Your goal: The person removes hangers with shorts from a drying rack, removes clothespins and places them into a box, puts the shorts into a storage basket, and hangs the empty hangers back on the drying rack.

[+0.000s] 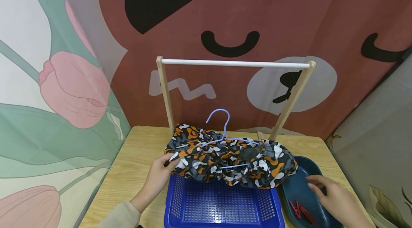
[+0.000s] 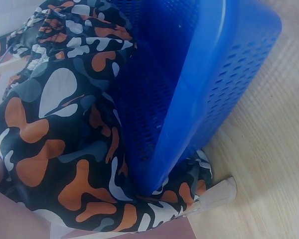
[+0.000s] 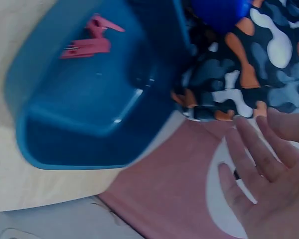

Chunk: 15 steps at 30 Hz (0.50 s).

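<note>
A bundle of camouflage-patterned cloth [image 1: 199, 163] in black, grey, orange and white lies over the back of a blue basket [image 1: 222, 203]. A lilac hanger [image 1: 226, 124] stands up from the cloth, its hook raised and a lower bar showing across the front. My left hand [image 1: 156, 176] pinches the cloth's left end between thumb and fingers; in the left wrist view only a fingertip shows at the edge beside the cloth [image 2: 55, 144]. My right hand [image 1: 336, 197] holds nothing, its fingers loosely bent above the teal tray [image 1: 305, 169]. Red clothespins [image 1: 300, 210] lie in that tray.
Behind the cloth stands a wooden rack with a white crossbar [image 1: 235, 63]. The wooden table [image 1: 128, 160] reaches the patterned wall hanging at the back. The teal tray [image 3: 79, 124] sits close against the basket's right side.
</note>
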### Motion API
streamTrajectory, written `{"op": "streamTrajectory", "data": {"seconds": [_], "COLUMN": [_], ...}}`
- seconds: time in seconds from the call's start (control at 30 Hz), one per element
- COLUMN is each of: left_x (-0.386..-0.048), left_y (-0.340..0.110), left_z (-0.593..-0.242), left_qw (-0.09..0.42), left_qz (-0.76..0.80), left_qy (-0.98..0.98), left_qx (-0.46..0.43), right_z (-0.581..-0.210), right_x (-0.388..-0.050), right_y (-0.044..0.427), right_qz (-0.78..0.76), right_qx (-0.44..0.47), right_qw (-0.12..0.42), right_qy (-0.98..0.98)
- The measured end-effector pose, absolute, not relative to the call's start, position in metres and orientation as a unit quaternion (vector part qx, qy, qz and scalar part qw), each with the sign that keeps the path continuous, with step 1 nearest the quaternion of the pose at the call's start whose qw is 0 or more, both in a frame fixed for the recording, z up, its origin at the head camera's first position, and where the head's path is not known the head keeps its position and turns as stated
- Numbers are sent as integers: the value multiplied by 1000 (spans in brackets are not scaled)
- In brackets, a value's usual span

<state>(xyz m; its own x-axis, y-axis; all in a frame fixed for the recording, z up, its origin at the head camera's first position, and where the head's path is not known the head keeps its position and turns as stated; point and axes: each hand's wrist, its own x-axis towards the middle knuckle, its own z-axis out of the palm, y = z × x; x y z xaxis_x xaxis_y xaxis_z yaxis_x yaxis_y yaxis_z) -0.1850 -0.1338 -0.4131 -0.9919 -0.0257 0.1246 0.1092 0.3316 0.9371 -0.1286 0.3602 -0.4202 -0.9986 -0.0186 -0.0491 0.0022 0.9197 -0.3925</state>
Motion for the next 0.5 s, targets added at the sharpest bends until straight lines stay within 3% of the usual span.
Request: {"op": "streamTrajectory", "data": {"seconds": [0.17,0.5], "left_x": [-184,-184], "left_y": [-134,-133], "left_z": [-413,-412], "left_qw": [57,56], "left_qz": [-578,-578], "left_qy": [-814,-814], "left_qx": [-25,-24], "right_z": [-406,-387], "right_x": [-128,-142], "right_y": [347,314], "right_qz": [-193,-199], "right_qx": [-43,-100], "right_qw": [-86,-189], "right_qy": [976,956]}}
